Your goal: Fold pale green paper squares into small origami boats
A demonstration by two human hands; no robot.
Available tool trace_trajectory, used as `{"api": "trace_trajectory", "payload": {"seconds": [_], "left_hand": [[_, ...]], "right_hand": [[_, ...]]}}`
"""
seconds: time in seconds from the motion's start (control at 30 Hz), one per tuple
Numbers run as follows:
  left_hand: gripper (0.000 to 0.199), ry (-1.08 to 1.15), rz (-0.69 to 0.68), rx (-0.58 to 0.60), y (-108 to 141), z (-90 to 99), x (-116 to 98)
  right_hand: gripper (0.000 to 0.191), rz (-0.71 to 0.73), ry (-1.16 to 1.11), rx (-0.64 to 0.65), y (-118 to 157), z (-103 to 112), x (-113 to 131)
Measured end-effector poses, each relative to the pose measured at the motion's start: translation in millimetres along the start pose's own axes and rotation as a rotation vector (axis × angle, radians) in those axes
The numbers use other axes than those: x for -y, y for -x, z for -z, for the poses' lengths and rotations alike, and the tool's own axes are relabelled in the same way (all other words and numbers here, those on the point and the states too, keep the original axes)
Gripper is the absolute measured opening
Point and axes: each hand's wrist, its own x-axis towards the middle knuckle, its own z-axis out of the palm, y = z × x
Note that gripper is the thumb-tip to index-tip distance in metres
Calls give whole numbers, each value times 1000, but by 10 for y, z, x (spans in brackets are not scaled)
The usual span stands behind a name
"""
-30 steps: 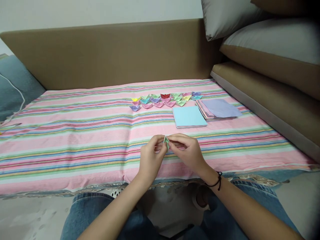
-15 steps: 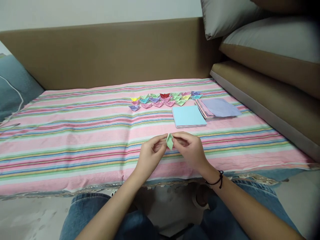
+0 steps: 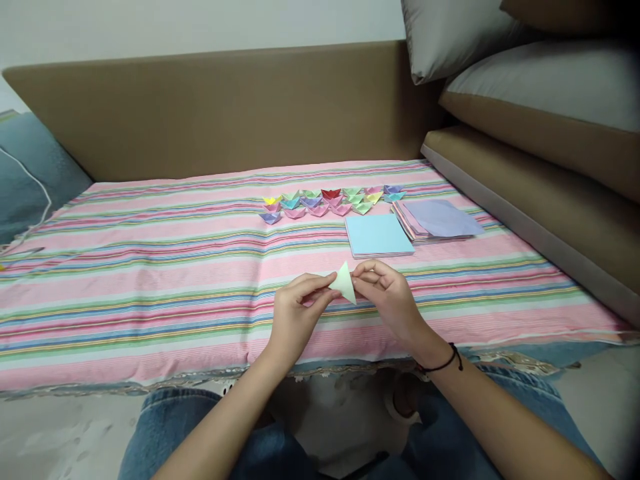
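A small pale green folded paper, roughly triangular, is held above the striped cloth. My left hand pinches its left side between thumb and fingers. On the other side, my right hand has its thumb and fingertips closed at the paper's right edge. Beyond my hands lie a square stack of light blue paper and a looser stack with a lavender sheet on top. Several small folded paper boats in many colours stand in rows behind the blue stack.
Grey and brown cushions are piled at the right. A brown backrest runs along the far side. A white cable lies at the far left. My knees are below the near edge.
The green paper has turned from a narrow, partly opened shape to a flat triangle. My right hand has shifted slightly to the right, and its fingers have curled more.
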Motion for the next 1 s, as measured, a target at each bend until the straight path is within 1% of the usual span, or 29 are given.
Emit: {"api": "trace_trajectory", "payload": {"seconds": [0.07, 0.13, 0.27, 0.37, 0.43, 0.5, 0.57, 0.7, 0.8, 0.9, 1.0], "left_hand": [[24, 46, 55, -16, -1, 3, 3], [25, 81, 89, -22, -1, 5, 5], [25, 98, 105, 18, 3, 2, 1], [26, 59, 107, 33, 6, -8, -17], [26, 28, 96, 13, 6, -13, -32], [19, 6, 77, 3, 6, -11, -42], [12, 7, 70, 18, 3, -1, -42], [14, 75, 131, 19, -7, 24, -30], [13, 128, 187, 9, -12, 27, -40], [9, 144, 214, -12, -17, 21, -61], [8, 152, 223, -29, -20, 22, -66]], "right_hand": [[15, -2, 32, 24, 6, 0, 8], [18, -12, 51, 26, 11, 1, 10], [24, -2, 54, -35, 17, -6, -6], [29, 23, 68, -60, 19, -17, -21], [26, 60, 90, -51, 21, -22, -30], [19, 102, 126, -33, 23, -21, -37], [15, 121, 158, -11, 26, -15, -41], [21, 128, 164, 16, 34, -3, -43], [21, 138, 172, 6, 41, 1, -47], [21, 131, 194, 11, 47, 4, -48], [19, 178, 235, 8, 51, 1, -33]]}}
